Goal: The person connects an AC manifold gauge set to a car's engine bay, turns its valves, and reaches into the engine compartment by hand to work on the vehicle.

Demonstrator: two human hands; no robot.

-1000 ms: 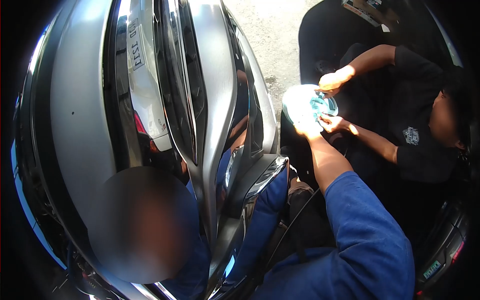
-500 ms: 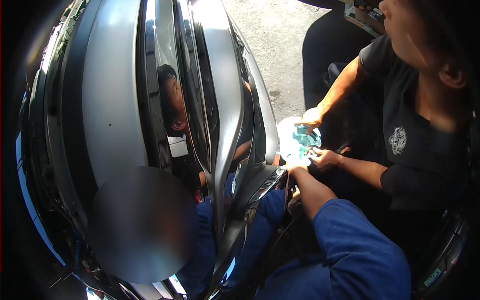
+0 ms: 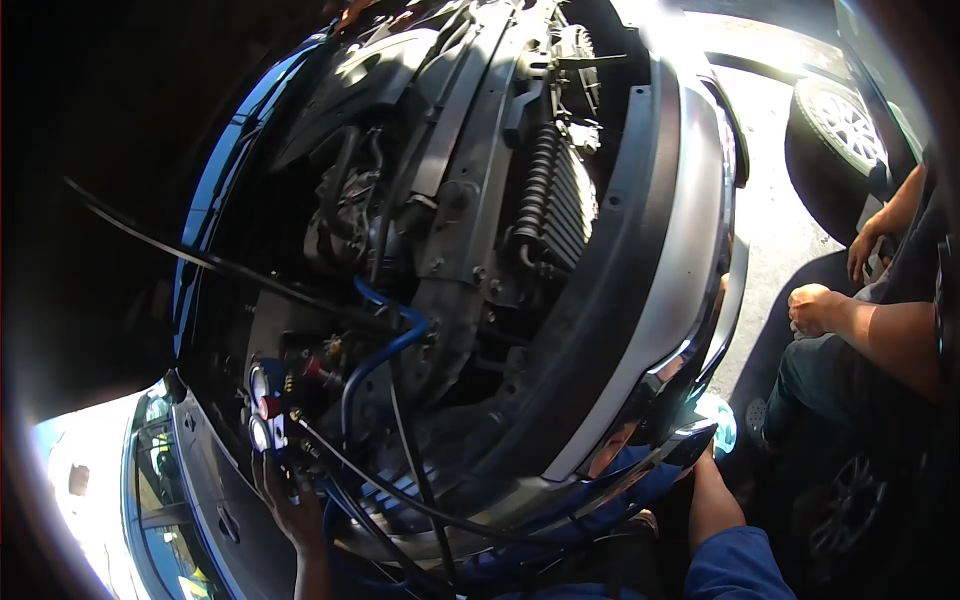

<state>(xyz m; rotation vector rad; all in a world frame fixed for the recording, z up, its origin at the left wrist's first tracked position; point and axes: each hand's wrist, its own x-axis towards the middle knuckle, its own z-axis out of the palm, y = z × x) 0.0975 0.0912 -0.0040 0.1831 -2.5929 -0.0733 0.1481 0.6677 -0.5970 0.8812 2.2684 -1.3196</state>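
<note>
My left hand (image 3: 287,508) reaches up from the bottom with its fingers stretched out, at the lower end of a manifold gauge set (image 3: 262,405) with round dials, a red knob and hoses. Shadow hides whether the fingertips press on it. At lower right, beyond the car's front corner, my right hand (image 3: 709,462) is at a bright teal-and-white object (image 3: 722,428) and appears to hold it. Glare washes out the fingers and the object's exact kind. A blue hose (image 3: 385,352) runs from the gauges' area into the engine bay.
The car's open engine bay (image 3: 450,230) fills the middle, bordered by the bumper (image 3: 640,320). Dark hoses (image 3: 420,480) cross the front. At right sits another person, whose closed hand (image 3: 815,310) rests near the knee. A wheel (image 3: 840,125) stands behind.
My view has swung from the bumper to the engine bay. My left hand and the gauges have come into view. The other person's hands have left the bright object, which stays by my right hand.
</note>
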